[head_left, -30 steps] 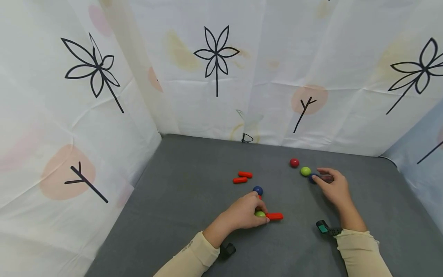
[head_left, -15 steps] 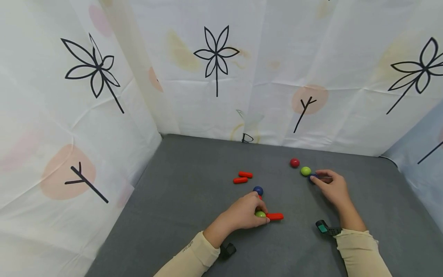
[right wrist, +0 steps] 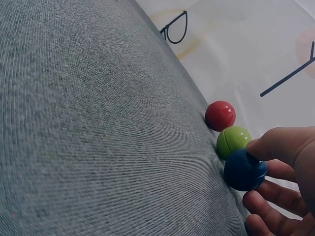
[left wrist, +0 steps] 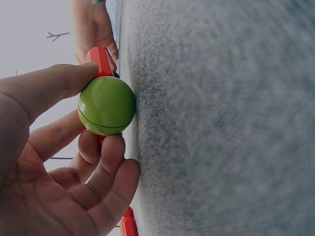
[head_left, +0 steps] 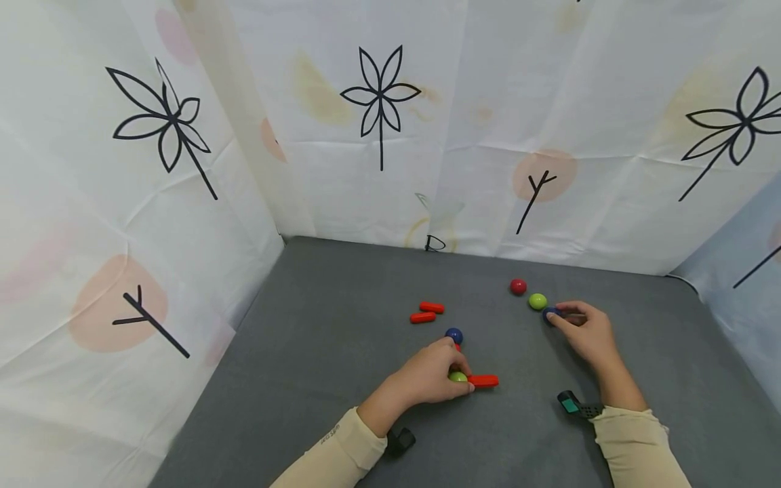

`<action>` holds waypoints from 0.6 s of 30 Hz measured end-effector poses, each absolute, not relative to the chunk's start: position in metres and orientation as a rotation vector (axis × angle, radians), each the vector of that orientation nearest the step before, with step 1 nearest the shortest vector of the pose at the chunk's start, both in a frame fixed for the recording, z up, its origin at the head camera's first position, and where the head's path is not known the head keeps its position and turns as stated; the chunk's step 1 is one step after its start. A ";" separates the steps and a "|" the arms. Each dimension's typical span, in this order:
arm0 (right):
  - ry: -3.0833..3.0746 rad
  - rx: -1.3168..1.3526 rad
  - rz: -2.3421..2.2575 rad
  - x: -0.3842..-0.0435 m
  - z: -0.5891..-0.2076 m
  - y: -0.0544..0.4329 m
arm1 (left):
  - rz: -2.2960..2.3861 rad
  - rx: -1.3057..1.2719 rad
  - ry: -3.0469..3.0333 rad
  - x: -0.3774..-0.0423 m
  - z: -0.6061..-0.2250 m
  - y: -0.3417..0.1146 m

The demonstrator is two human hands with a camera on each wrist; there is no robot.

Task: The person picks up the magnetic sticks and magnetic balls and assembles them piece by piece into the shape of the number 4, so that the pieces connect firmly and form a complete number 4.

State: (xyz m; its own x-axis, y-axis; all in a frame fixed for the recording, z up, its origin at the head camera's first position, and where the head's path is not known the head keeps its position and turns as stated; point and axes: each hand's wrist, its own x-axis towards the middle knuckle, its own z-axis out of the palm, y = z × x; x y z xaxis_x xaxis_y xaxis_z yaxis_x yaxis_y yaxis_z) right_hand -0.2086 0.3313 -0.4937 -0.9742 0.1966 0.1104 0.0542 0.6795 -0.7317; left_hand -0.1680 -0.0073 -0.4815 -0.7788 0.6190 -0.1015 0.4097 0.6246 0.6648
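My left hand (head_left: 430,373) pinches a green ball (left wrist: 106,105) between thumb and fingers, low over the grey cloth. One red rod (head_left: 484,381) meets this ball and points right. Another red rod, mostly hidden by the fingers, runs towards a blue ball (head_left: 454,335) just beyond the hand. Farther right, my right hand (head_left: 590,333) holds a second blue ball (right wrist: 243,169), its thumb on top and fingers at the far side. Beside that ball, a second green ball (right wrist: 234,141) and then a red ball (right wrist: 220,115) form a slanting row.
Two loose red rods, one rod (head_left: 432,307) behind the other rod (head_left: 422,317), lie left of centre on the grey cloth surface (head_left: 329,305). White printed sheets (head_left: 464,122) stand at the back and sides. A black strap device (head_left: 570,401) sits under the right wrist.
My right hand's fingers have come slightly nearer and lower around the blue ball. My left hand stays in place on the green ball.
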 end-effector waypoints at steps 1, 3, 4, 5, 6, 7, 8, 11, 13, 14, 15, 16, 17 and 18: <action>-2.710 -0.204 1.173 -0.209 -0.494 0.331 | 0.918 0.824 2.528 -0.168 -0.482 -0.007; -2.704 -0.208 1.177 -0.209 -0.494 0.331 | 0.919 0.823 2.529 -0.168 -0.482 -0.008; -2.701 -0.210 1.180 -0.209 -0.494 0.331 | 0.921 0.826 2.529 -0.167 -0.482 -0.008; -2.698 -0.215 1.181 -0.209 -0.494 0.331 | 0.923 0.831 2.530 -0.167 -0.482 -0.008; -2.697 -0.218 1.183 -0.209 -0.495 0.331 | 0.928 0.836 2.531 -0.167 -0.483 -0.008; -2.695 -0.223 1.185 -0.208 -0.494 0.331 | 0.932 0.843 2.531 -0.167 -0.483 -0.008; -2.693 -0.229 1.188 -0.208 -0.494 0.331 | 0.937 0.850 2.532 -0.167 -0.483 -0.009; -2.687 -0.244 1.192 -0.206 -0.493 0.330 | 0.958 0.869 2.531 -0.167 -0.483 -0.010; -2.683 -0.253 1.192 -0.204 -0.492 0.329 | 0.971 0.876 2.528 -0.167 -0.483 -0.010; -2.681 -0.257 1.192 -0.202 -0.491 0.329 | 0.975 0.878 2.526 -0.167 -0.482 -0.010; -2.679 -0.259 1.193 -0.200 -0.490 0.329 | 0.978 0.878 2.525 -0.167 -0.482 -0.011; -2.677 -0.260 1.197 -0.199 -0.489 0.329 | 0.978 0.879 2.524 -0.166 -0.482 -0.011; -2.677 -0.257 1.201 -0.197 -0.488 0.328 | 0.983 0.875 2.520 -0.166 -0.482 -0.011; -2.679 -0.253 1.207 -0.194 -0.487 0.328 | 0.980 0.874 2.520 -0.166 -0.482 -0.011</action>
